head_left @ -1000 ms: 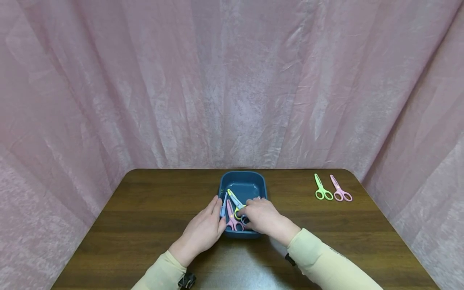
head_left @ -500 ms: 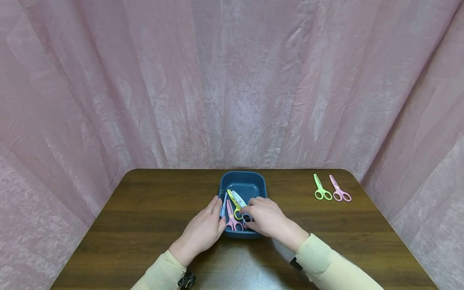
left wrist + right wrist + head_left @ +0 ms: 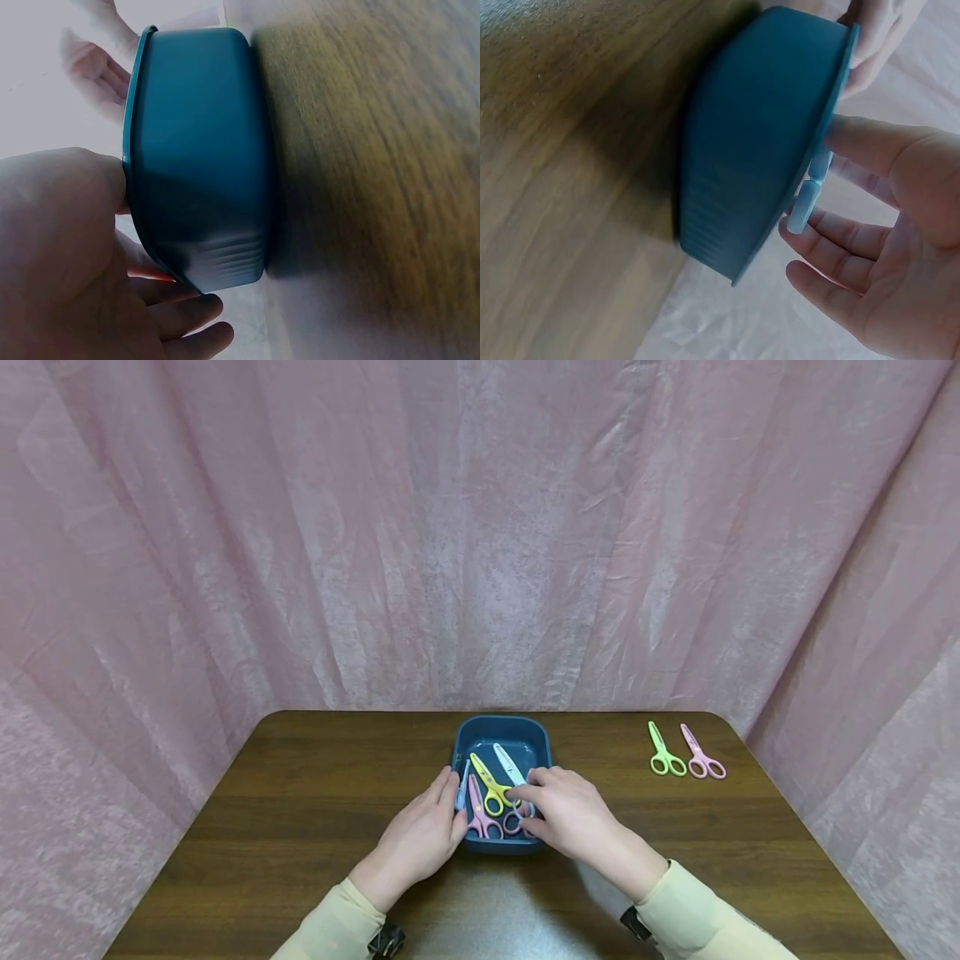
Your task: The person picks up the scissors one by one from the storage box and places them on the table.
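Pale blue scissors [image 3: 510,764] are pinched by the handles between the thumb and fingers of my right hand [image 3: 573,810], over the right half of a dark blue plastic bin [image 3: 501,846]. In the right wrist view their light blue blades [image 3: 806,202] show above the bin's rim. My left hand [image 3: 420,835] rests along the bin's left rim, its fingers extended. Inside lie yellow scissors [image 3: 491,785], pink scissors [image 3: 477,814] and a light blue pair [image 3: 463,785] against the left wall. A further purplish handle [image 3: 512,822] is partly hidden near my right fingers.
Green scissors [image 3: 662,753] and pink scissors [image 3: 701,756] lie side by side at the back right of the brown wooden table [image 3: 315,785]. Pink curtains [image 3: 480,543] hang behind the table and on both sides.
My right hand has shifted right with the pale blue scissors, drawing them off the yellow pair, which now shows fully. The left hand has stayed on the rim.
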Action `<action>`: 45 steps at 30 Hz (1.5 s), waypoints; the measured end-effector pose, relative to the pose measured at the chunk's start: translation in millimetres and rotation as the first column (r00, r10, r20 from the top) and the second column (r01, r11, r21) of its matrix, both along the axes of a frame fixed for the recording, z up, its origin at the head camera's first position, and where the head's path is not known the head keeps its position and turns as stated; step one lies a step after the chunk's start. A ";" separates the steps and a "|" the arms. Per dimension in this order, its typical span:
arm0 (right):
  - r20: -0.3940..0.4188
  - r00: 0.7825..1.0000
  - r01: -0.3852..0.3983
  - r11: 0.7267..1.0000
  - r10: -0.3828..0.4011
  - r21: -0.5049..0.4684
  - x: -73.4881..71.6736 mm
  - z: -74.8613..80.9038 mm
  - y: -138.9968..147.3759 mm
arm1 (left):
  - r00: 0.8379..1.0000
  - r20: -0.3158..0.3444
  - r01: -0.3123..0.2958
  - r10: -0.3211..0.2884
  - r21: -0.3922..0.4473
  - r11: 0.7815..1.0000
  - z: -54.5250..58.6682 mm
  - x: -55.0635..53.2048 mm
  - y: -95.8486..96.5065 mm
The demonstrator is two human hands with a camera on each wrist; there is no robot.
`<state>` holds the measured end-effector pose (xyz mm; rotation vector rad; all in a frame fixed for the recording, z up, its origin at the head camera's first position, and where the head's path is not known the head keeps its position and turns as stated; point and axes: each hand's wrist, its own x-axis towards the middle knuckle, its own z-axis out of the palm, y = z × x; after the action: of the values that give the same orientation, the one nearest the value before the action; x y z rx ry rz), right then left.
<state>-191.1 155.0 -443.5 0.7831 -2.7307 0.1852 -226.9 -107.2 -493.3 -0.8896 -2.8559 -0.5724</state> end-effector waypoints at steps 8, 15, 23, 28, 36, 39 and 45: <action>-0.063 0.997 0.033 0.999 -0.033 0.000 11.4 8.8 12.8 | 1.000 0.004 0.003 -0.003 0.002 1.000 0.6 0.7 -0.5; -0.103 0.993 0.057 0.998 -0.055 0.018 22.9 12.4 25.4 | 1.000 0.007 0.004 -0.004 0.000 1.000 1.0 0.7 0.1; -0.118 0.989 0.095 0.995 -0.095 -0.004 38.7 8.9 45.5 | 1.000 0.006 0.005 -0.005 0.006 1.000 1.5 1.3 0.5; -0.118 0.987 0.108 0.994 -0.109 -0.016 45.4 7.1 56.1 | 1.000 0.013 0.000 0.000 0.001 1.000 1.7 0.7 0.0; -0.098 0.983 0.155 0.988 -0.156 -0.023 52.2 5.4 70.5 | 1.000 0.015 0.005 -0.005 0.003 1.000 1.3 0.3 0.1; -0.092 0.982 0.167 0.986 -0.168 -0.020 54.2 3.6 75.1 | 1.000 0.011 0.009 -0.009 0.002 1.000 1.5 0.0 0.1; -0.044 0.981 0.188 0.982 -0.188 0.002 56.8 -4.5 81.6 | 1.000 0.019 0.008 -0.008 -0.002 1.000 1.8 0.5 -0.3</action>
<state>-134.3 236.6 -448.0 0.5199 -2.7444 0.1170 -226.4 -107.5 -491.5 -0.9009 -2.8718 -0.5813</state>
